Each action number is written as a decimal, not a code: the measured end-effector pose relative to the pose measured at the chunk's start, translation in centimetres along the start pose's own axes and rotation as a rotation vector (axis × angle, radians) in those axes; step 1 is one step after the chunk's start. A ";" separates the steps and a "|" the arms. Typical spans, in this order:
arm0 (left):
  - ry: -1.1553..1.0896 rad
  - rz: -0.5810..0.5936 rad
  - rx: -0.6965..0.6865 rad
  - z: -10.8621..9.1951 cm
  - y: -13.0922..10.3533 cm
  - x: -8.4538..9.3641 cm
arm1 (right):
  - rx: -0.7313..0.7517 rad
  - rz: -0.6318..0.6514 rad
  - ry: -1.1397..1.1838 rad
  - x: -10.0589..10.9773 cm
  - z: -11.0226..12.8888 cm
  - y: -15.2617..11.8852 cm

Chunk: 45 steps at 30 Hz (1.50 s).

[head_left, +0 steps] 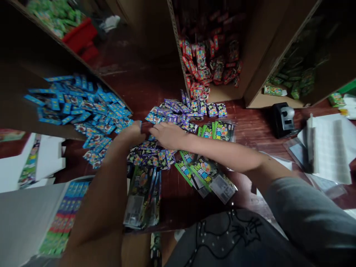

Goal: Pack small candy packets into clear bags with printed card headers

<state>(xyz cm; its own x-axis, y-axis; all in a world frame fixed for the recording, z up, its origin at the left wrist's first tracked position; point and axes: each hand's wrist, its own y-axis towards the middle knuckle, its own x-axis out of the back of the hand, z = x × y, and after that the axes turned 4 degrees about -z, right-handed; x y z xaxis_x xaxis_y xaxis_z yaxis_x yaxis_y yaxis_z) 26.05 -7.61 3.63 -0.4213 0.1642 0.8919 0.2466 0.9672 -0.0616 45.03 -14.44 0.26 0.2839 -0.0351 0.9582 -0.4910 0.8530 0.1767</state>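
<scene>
My left hand [133, 134] reaches to the right edge of a pile of small blue packets [91, 107]. Its fingers are blurred and mostly hidden, so its hold cannot be made out. Just to the right, my right hand [168, 135] lies palm down over small purple-and-black packets [151, 152], its fingers stretched toward my left hand. More purple packets [175, 107] are heaped beyond it. Beneath and beside my right forearm lie flat black-and-green printed pouches [207, 170]. A stack of similar dark pouches [139, 196] sits closer to me at the table edge.
Tipped cardboard boxes hold red packets [203, 63] and green packets [300, 78] at the back. A black tape dispenser [282, 120] stands right, beside white sheets [329, 148]. At lower left is a white box [36, 218] with rows of coloured packets. A red bin [80, 37] is far left.
</scene>
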 end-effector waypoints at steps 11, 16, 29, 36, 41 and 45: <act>0.160 0.293 -0.947 -7.6 -22.6 -8.8 | -0.016 0.156 -0.238 -7.9 -0.5 6.2; 0.116 0.431 -1.161 -9.5 -21.2 -15.1 | 0.043 0.141 -0.337 -7.2 -1.0 5.6; 0.194 0.293 -0.945 -12.9 -21.7 -14.8 | -0.036 0.277 -0.152 -4.9 -3.0 5.6; 0.152 0.316 -0.723 -10.4 -23.3 -13.0 | -0.093 0.213 -0.227 -6.5 -0.5 5.9; 0.093 0.367 -0.638 -8.9 -24.8 -12.8 | -0.077 0.139 -0.167 -7.6 -0.3 7.3; 0.074 0.392 -0.601 -8.9 -25.1 -12.8 | -0.097 0.094 -0.087 -7.3 -0.2 8.7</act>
<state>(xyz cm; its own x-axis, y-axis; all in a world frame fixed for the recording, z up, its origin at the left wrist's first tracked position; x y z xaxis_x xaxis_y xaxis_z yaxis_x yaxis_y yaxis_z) 32.98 -35.74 -2.23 -0.1482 0.4429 0.8843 0.8141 0.5623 -0.1452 38.85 -6.69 -5.29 0.1657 0.0059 0.9862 -0.4290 0.9008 0.0667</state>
